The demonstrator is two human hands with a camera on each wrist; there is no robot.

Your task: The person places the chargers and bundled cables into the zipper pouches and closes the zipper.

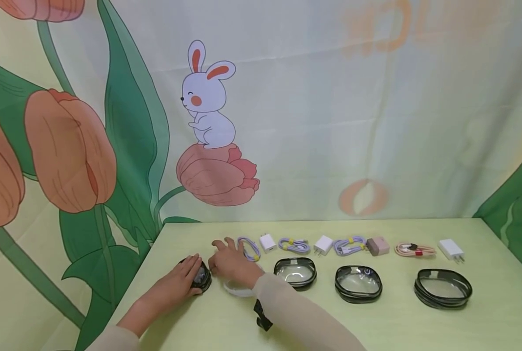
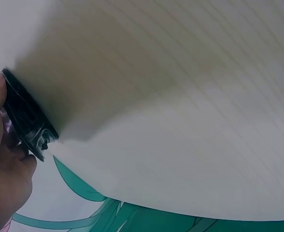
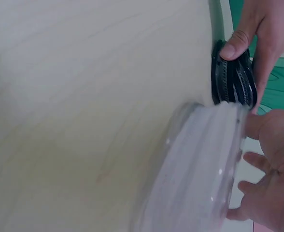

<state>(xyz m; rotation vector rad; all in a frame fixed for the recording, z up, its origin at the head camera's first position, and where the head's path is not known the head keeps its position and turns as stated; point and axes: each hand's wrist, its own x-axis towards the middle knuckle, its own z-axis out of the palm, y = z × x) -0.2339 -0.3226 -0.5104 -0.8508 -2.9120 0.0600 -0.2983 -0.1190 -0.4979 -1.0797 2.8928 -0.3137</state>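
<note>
My left hand grips a small oval clear pouch with black edging at the table's left side. In the left wrist view its thumb lies on one face of the pouch and the fingers on the other. My right hand is just to the right, its fingers spread and loosely bent close to that pouch. Beneath the right hand and forearm sits a clear pouch with white edging, partly hidden in the head view. The right fingertips overlap its far edge in the right wrist view.
Further right stand three black-edged clear pouches in a row. Behind them lie coiled lilac cables, a coiled pink cable, white charger plugs and a pink charger plug. A printed cloth backdrop rises behind the table.
</note>
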